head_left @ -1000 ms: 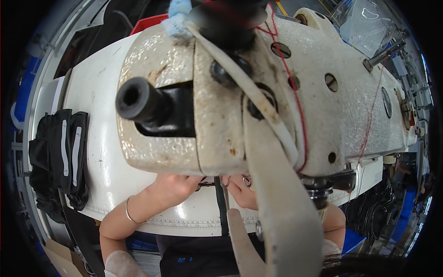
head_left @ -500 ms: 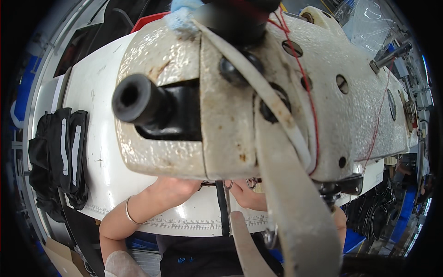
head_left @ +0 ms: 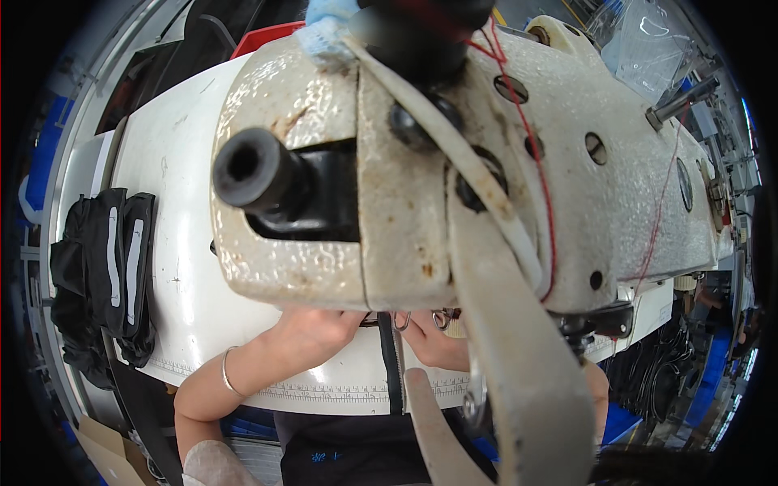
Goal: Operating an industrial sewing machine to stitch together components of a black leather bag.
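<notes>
A large off-white sewing machine head (head_left: 292,271) fills the middle of the view and covers the work under it. My left hand (head_left: 324,330) reaches beneath its lower edge, with the back of the hand showing and the fingertips hidden. On the other side, my right hand (head_left: 438,344) is partly behind the machine, its fingers mostly out of sight. Between the hands a narrow black strip with a zipper (head_left: 392,364) runs down over the table's front edge. Two small metal loops (head_left: 403,321) show beside the right hand; what they belong to is hidden.
A pale lever (head_left: 519,356) hangs in front, right of the strip. Folded black fabric pieces (head_left: 109,279) lie at the table's left edge. Red thread (head_left: 545,170) runs down the machine. A printed ruler scale (head_left: 324,392) follows the white table's front edge. An open cardboard box (head_left: 117,458) stands lower left.
The machine head sits slightly further right and higher in view. My left hand has shifted a little right, closer to the strip. The right hand has hardly moved.
</notes>
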The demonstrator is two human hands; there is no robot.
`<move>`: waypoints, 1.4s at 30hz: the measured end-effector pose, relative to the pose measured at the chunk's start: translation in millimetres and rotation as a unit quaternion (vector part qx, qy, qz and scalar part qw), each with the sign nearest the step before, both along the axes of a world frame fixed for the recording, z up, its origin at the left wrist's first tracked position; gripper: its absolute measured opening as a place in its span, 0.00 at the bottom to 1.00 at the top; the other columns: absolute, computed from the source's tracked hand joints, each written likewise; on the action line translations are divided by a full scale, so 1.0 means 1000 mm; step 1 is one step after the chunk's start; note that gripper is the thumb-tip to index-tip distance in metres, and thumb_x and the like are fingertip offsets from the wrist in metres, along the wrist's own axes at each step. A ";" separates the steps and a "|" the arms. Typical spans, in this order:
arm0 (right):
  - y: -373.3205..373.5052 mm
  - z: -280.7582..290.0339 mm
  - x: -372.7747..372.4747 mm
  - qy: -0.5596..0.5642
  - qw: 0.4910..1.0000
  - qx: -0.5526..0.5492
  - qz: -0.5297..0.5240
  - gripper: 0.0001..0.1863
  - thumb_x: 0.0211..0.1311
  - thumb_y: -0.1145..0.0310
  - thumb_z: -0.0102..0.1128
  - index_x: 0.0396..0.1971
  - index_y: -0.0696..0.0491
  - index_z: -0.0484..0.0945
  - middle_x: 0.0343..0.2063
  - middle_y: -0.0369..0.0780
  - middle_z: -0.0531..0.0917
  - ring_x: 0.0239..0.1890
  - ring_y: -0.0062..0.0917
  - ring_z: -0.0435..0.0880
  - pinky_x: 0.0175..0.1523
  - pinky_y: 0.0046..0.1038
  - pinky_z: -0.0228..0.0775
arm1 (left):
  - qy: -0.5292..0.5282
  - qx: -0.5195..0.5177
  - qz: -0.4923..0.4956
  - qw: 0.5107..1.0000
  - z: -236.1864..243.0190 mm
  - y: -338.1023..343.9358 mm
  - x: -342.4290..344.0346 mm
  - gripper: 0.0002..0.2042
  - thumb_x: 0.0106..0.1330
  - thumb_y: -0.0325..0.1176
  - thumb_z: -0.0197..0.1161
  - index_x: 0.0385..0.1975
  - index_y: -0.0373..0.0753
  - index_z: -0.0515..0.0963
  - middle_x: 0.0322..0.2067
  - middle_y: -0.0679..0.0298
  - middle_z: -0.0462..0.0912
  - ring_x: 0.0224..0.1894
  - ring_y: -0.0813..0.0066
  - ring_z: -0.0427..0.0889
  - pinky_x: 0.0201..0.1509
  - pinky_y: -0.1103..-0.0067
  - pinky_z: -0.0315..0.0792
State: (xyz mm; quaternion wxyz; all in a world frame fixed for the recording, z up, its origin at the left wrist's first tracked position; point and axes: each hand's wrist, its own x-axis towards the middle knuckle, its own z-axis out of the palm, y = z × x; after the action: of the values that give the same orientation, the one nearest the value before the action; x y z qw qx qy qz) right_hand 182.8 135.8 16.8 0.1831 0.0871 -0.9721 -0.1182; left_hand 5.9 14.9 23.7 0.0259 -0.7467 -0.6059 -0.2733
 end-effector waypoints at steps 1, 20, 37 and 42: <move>-0.001 -0.006 0.003 0.001 1.000 0.001 0.001 0.10 0.58 0.71 0.53 0.34 0.60 0.80 0.32 0.34 0.77 0.37 0.22 0.76 0.45 0.27 0.72 | 0.010 -0.020 -0.003 1.000 0.001 -0.002 0.000 0.15 0.42 0.22 0.60 0.34 0.31 0.80 0.34 0.53 0.80 0.38 0.57 0.80 0.44 0.67 0.74; -0.003 0.029 -0.001 -0.022 0.989 -0.147 -0.010 0.20 0.54 0.71 0.63 0.49 0.55 0.74 0.49 0.38 0.78 0.54 0.26 0.75 0.61 0.32 0.64 | 0.080 0.002 -0.009 0.997 0.007 -0.005 0.010 0.17 0.38 0.25 0.59 0.33 0.31 0.80 0.36 0.59 0.77 0.37 0.64 0.76 0.38 0.71 0.73; 0.009 0.032 -0.019 -0.141 0.829 -0.515 -0.163 0.12 0.55 0.70 0.55 0.41 0.49 0.75 0.35 0.33 0.76 0.38 0.21 0.74 0.44 0.26 0.64 | 0.062 0.002 0.026 0.998 -0.009 0.008 -0.003 0.13 0.42 0.25 0.59 0.31 0.32 0.79 0.38 0.51 0.78 0.43 0.53 0.78 0.47 0.62 0.72; 0.007 0.033 -0.024 -0.055 0.906 -0.381 -0.175 0.08 0.50 0.70 0.55 0.33 0.46 0.78 0.23 0.29 0.76 0.25 0.19 0.75 0.31 0.24 0.65 | 0.056 0.012 0.005 0.998 -0.017 0.012 -0.007 0.13 0.44 0.25 0.59 0.32 0.32 0.78 0.40 0.49 0.78 0.44 0.52 0.77 0.49 0.61 0.71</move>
State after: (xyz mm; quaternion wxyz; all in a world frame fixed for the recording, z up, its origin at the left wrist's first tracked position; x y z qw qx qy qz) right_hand 159.2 142.3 49.7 0.1250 -0.1544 -0.9513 0.2358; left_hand -0.6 26.8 6.3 0.0703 -0.7574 -0.6038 -0.2382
